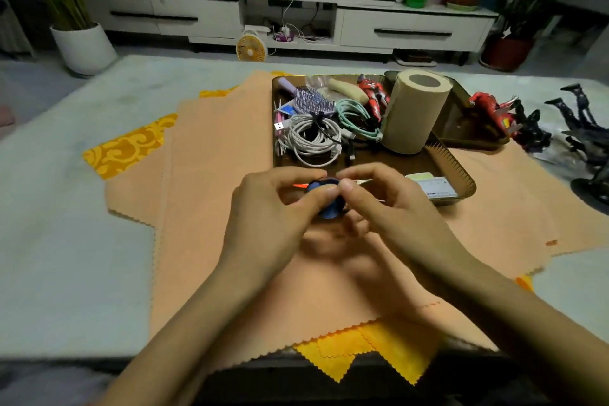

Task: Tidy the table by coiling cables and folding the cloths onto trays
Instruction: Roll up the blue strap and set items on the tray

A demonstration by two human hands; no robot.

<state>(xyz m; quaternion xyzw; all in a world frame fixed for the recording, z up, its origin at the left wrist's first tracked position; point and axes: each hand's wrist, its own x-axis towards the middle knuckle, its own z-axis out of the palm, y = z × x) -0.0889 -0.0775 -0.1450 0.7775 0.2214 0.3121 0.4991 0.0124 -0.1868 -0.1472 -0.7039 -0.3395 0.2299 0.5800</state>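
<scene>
- At the bottom centre of the frame, a yellow patterned cloth [369, 351] pokes out from under the peach cloths [211, 181] spread over the tabletop [66, 241].
- In the middle of the frame, the left hand [273, 217] and right hand [392, 208] meet just above the peach cloths, fingers curled, both pinching a small dark blue coiled bundle [326, 204]; what it is exactly, I cannot tell.
- Just beyond the hands sits a brown tray [461, 175] holding a coiled white cable [313, 138], a coiled mint-green cable [356, 119], a lilac hairbrush [309, 99] and an upright paper roll [415, 109].
- At the right edge, red and black toy figures [514, 119] lie on the tabletop.
- Farthest, along the top, stands a white TV cabinet [412, 26].
</scene>
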